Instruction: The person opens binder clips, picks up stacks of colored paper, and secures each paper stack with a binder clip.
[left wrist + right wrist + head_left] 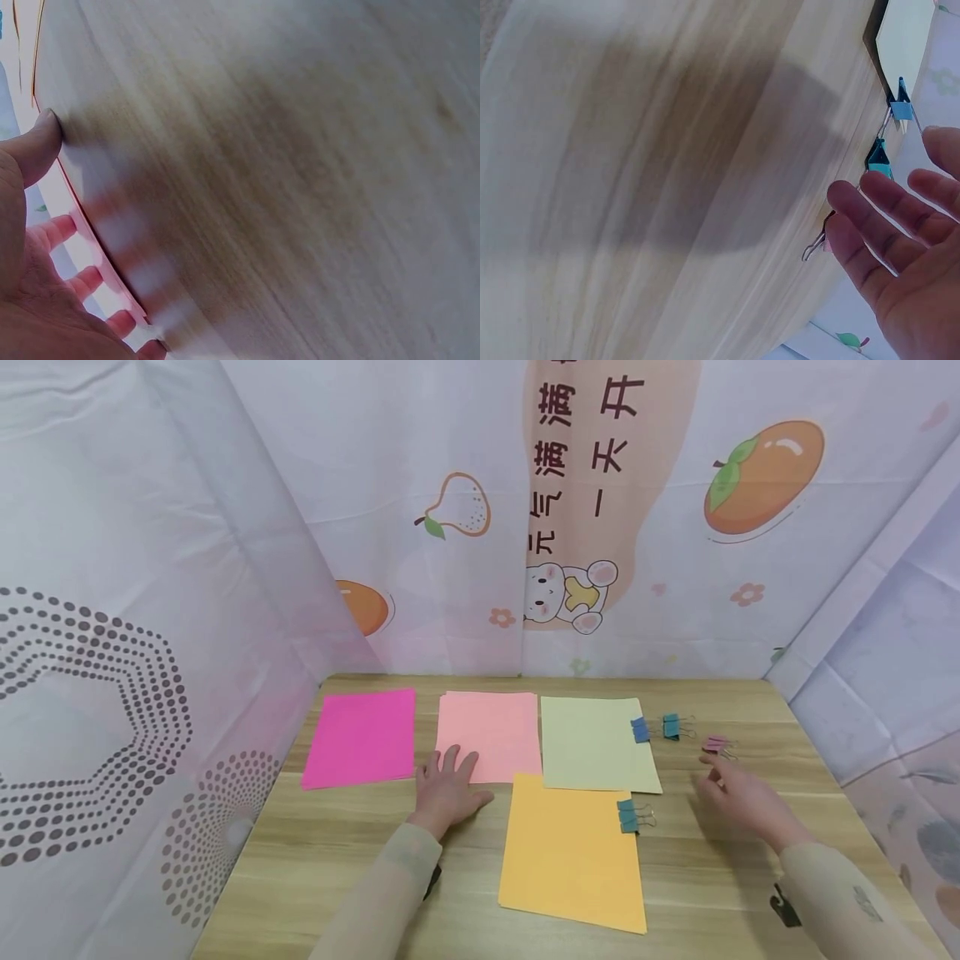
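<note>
Left hand [446, 789] lies spread, gripping nothing, on the salmon sheets [491, 727] — likely steadying them — as the loose-fingered, empty right hand [742, 800] hovers beside a pink clip [716, 744].

A person's arms [382, 893] reach forward, well apart, the left hand [444, 792] palm down with fingers [450, 758] spread and thumb [39, 148] out, the right hand [744, 800] palm down, its fingers slightly bent.

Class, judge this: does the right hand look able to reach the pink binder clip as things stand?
Probably yes: the right hand is close to the pink binder clip, and nothing visible stands between them.
</note>
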### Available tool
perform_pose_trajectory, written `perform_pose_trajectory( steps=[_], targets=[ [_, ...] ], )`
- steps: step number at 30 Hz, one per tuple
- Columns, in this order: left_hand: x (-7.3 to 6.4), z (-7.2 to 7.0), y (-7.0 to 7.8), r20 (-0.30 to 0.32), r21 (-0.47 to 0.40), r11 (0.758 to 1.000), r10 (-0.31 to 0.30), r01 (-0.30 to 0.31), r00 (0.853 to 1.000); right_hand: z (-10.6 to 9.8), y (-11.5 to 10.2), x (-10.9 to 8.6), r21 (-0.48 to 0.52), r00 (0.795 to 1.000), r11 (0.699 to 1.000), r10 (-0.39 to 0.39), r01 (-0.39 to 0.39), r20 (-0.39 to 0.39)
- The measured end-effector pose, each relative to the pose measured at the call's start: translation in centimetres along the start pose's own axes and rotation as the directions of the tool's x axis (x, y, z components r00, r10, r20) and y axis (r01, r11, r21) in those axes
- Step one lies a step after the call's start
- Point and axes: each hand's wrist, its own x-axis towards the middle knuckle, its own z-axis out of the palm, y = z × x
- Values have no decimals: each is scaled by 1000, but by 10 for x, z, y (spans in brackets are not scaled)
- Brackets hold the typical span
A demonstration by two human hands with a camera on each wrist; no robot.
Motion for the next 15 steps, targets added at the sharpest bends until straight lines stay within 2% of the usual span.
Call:
perform_pose_trajectory(
  steps=[10,15],
  targets=[
    [2,3,-2,-19,-18,1000,5,-5,1000,-5,2,14,-4,999,1000,0,0,-49],
    [2,2,-2,-5,-17,1000,1,-1,1000,-6,2,22,19,997,1000,-7,8,-71]
  ],
)
